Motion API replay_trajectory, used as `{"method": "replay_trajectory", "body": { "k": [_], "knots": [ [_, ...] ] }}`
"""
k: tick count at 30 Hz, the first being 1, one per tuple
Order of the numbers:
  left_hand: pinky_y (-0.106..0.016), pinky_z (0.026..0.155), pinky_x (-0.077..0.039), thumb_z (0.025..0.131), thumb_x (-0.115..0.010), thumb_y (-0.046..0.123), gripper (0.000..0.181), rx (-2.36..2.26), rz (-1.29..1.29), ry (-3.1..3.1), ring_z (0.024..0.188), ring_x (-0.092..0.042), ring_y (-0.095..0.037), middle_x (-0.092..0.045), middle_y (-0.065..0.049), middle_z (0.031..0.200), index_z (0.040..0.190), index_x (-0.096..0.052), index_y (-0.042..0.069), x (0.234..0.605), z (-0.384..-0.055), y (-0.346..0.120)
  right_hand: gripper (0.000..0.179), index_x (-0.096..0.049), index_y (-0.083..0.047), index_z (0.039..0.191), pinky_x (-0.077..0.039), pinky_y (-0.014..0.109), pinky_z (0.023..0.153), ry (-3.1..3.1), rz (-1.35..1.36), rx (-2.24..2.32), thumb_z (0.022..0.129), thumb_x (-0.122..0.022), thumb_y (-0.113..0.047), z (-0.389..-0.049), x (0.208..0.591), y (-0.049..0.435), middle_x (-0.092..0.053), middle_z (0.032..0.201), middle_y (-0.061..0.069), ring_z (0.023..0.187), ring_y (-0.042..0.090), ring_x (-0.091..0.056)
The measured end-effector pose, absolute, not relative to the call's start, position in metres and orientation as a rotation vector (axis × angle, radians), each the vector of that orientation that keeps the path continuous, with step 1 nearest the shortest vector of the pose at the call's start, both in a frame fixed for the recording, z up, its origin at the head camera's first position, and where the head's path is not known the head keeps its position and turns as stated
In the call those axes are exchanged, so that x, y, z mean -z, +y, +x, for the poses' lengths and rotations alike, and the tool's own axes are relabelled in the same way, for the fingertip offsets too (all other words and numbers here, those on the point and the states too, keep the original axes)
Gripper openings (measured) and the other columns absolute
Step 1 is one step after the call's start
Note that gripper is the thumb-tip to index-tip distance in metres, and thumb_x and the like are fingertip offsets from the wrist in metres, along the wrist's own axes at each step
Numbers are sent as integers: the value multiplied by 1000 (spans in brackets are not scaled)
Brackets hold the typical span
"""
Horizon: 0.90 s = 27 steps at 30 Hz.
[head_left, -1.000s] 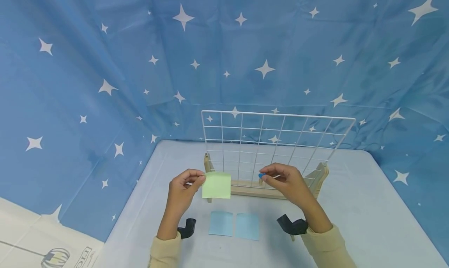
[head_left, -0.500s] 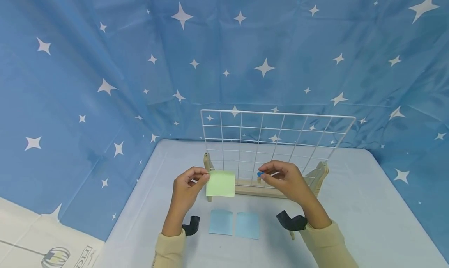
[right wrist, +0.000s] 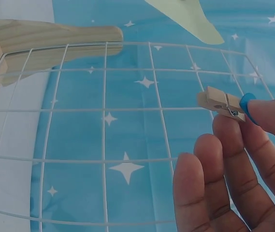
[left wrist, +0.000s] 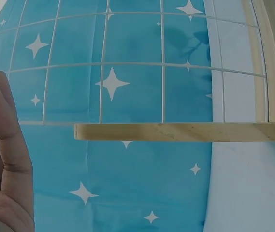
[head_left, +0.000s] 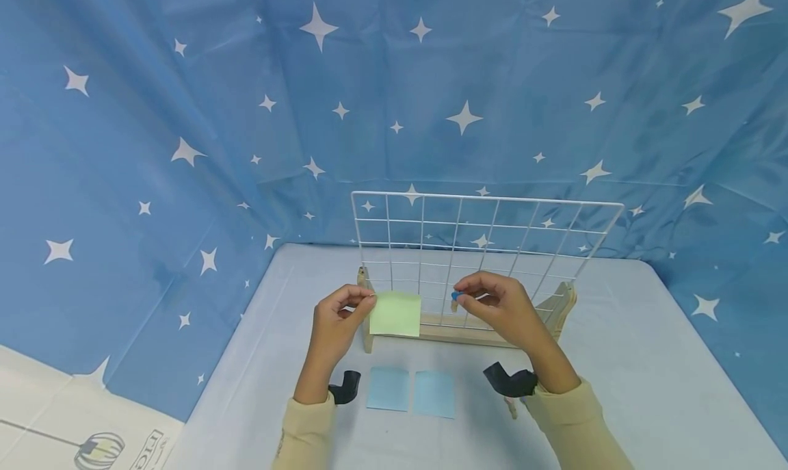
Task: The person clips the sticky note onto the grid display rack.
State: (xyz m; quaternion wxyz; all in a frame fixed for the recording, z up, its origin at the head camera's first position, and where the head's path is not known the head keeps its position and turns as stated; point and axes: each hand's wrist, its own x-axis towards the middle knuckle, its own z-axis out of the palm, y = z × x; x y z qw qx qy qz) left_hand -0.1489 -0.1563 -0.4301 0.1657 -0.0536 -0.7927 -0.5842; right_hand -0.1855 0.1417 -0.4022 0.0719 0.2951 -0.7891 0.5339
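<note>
My left hand pinches a light green sticky note by its upper left corner. The note hangs upright in front of the lower left part of a white wire grid. To its right, my right hand pinches a small wooden clothespin with a blue piece on its handle end, between thumb and fingers. In the right wrist view the clothespin's jaws point away from the fingertips and overlap the grid. The left wrist view shows only part of the left hand at its edge.
A wooden stand carries the grid on the white table. Two light blue sticky notes lie side by side in front of it. A small wooden piece lies by the right wrist. Blue star-patterned cloth hangs behind.
My left hand has moved right and slightly up with the green note, closer to the clothespin. My right hand has risen a little, still pinching the clothespin.
</note>
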Motion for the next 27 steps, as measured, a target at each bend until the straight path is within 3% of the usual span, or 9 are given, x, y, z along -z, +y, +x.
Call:
{"method": "replay_trajectory", "body": {
  "k": [9, 21, 27],
  "knots": [
    [-26, 77, -54, 99, -79, 16, 9, 1656, -167, -2269, 96, -69, -17, -76, -4, 98, 102, -80, 7, 425, -152, -155, 10, -76, 4, 109, -62, 21, 76, -2375, 829, -1631, 99, -73, 5, -185, 396, 143, -78, 98, 12, 87, 9, -74],
    [-26, 76, -54, 99, -79, 16, 9, 1657, -198, -2242, 93, -68, -14, -76, -4, 96, 102, -80, 7, 422, -157, -154, 15, -74, 4, 115, -61, 21, 75, -2370, 822, -1618, 100, -71, 4, -186, 392, 141, -77, 99, 12, 89, 5, -71],
    [-25, 76, -54, 100, -79, 15, 9, 1677, -207, -2233, 93, -68, -14, -75, -4, 96, 103, -79, 7, 421, -160, -153, 11, -75, 3, 111, -61, 21, 76, -2369, 825, -1646, 101, -70, 4, -186, 389, 138, -77, 100, 13, 89, 6, -72]
  ]
}}
